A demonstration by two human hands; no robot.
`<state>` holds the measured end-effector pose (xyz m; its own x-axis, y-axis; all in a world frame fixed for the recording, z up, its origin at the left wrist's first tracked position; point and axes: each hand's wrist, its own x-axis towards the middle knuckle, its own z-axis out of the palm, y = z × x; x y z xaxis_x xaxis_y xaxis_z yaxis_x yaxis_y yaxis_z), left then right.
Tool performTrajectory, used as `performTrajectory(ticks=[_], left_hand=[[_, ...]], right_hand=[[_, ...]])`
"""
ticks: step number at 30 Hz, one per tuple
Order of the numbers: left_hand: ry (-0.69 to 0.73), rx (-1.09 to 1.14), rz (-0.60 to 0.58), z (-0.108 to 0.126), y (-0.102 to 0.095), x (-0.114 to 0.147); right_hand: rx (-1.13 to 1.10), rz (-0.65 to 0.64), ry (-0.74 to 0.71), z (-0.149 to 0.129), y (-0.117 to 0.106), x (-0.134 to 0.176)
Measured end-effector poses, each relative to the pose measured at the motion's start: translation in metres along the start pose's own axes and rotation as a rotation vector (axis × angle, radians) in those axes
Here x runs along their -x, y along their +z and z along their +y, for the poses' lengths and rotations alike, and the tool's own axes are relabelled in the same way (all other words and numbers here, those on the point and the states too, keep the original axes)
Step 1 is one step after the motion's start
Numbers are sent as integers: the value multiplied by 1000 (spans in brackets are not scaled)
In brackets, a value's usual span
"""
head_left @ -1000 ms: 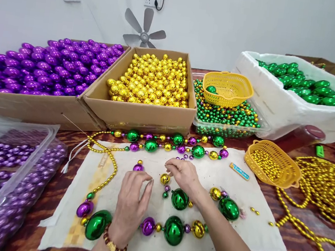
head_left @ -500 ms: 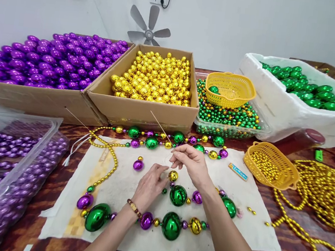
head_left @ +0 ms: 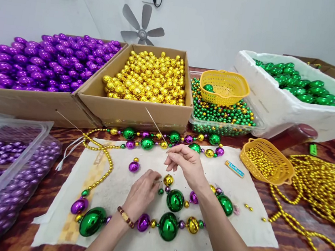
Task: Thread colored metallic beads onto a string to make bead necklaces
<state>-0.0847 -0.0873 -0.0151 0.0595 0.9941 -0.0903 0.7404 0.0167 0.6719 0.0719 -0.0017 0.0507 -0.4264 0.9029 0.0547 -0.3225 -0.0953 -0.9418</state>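
Note:
My right hand (head_left: 185,164) pinches a long thin needle (head_left: 154,123), which slants up and left from the fingertips toward the cardboard box of gold beads. My left hand (head_left: 142,191) is low over the white cloth (head_left: 117,188), its fingers curled together; whatever is in them is hidden. Just right of those fingertips are a small green bead (head_left: 161,191) and a gold bead (head_left: 168,180). That gold bead ends a short run with a big green bead (head_left: 175,200), part of it behind my right forearm. A longer beaded strand (head_left: 168,226) passes under my left wrist.
Behind the cloth stand a box of purple beads (head_left: 24,95), a box of gold beads (head_left: 133,109) and a foam box of green ones (head_left: 282,111). A yellow basket (head_left: 286,168) and gold bead chains (head_left: 324,193) lie right. Purple beads fill a clear bin (head_left: 4,187) at left.
My left hand has drawn slightly down and away from the right hand, closer to the small green bead. The right hand still holds the needle, and the whole view has shifted a little.

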Motion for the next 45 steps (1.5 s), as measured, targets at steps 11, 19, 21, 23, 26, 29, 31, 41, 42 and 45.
performTrajectory(ticks=[11, 19, 21, 23, 26, 29, 31, 41, 42, 45], left_hand=[[-133, 446, 73, -6, -10, 7], [-321, 1601, 267, -17, -74, 15], [-294, 1698, 276, -17, -80, 14], [-293, 1769, 304, -17, -82, 12], [-309, 1825, 369, -18, -84, 9], [-323, 1838, 390, -17, -84, 8], [-329, 1835, 384, -17, -83, 8], [-329, 1738, 389, -15, -83, 8], [-334, 1731, 396, -15, -83, 8], [-341, 1718, 404, -15, -83, 7]], right_hand=[[42, 57, 85, 21, -1, 25], [198, -14, 143, 42, 11, 55], [316, -46, 134, 46, 11, 60], [396, -65, 123, 48, 10, 63], [465, -88, 116, 47, 9, 67], [517, -114, 106, 45, 10, 68], [528, -107, 114, 45, 11, 68], [581, -105, 127, 43, 12, 72], [577, -108, 128, 42, 12, 72], [586, -105, 122, 42, 13, 73]])
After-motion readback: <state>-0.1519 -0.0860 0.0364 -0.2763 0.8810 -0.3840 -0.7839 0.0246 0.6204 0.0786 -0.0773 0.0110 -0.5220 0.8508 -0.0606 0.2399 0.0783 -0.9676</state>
